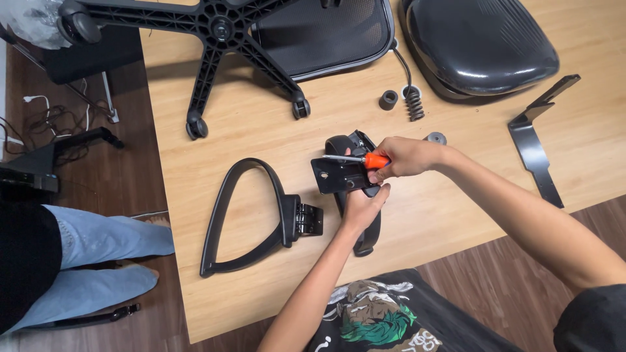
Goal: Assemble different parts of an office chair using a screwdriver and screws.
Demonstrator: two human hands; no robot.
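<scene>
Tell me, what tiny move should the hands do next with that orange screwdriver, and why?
Probably turn the screwdriver. The right hand grips its orange handle, its tip sits at the black bracket plate of the armrest, and the left hand steadies that armrest from below. Whether a screw is there is too small to tell.

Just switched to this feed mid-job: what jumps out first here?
At the table's middle, the right hand drives an orange-handled screwdriver into a black armrest bracket that the left hand steadies. A second armrest lies to its left, and a chair's wheeled base fills the far edge.
</scene>
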